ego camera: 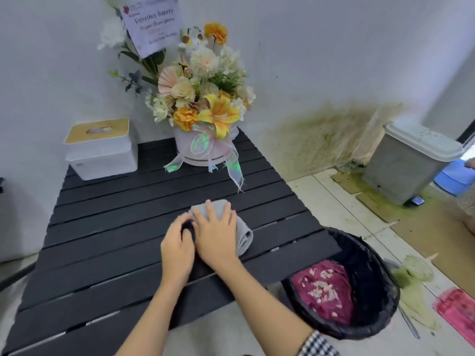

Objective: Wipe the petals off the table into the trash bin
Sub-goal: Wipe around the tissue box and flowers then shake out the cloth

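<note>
I see my right hand [217, 231] lying flat on a folded grey cloth [232, 227] in the middle of the black slatted bench [108, 253], its fingers [212, 210] spread and pressing the cloth down. My left hand [177, 249] sits just beside it, touching its thumb side, with the fingers curled inward at the cloth's left edge; I cannot tell whether they actually pinch the fabric. A checked sleeve cuff [317, 343] shows on the right forearm.

The petals [322, 285] lie as pale flecks on a crumpled magenta sheet [321, 301] inside the black-lined trash bin [370, 268], which stands on the floor against the bench's right near corner. I can pick out no petals on the slats around my hands.

At the far end of the bench stand a flower arrangement in a round white box [203, 150] with an iridescent ribbon, and a white tissue box [101, 155] with a wooden lid to its left. A grey lidded bin [408, 163] stands by the stained wall, well apart.
</note>
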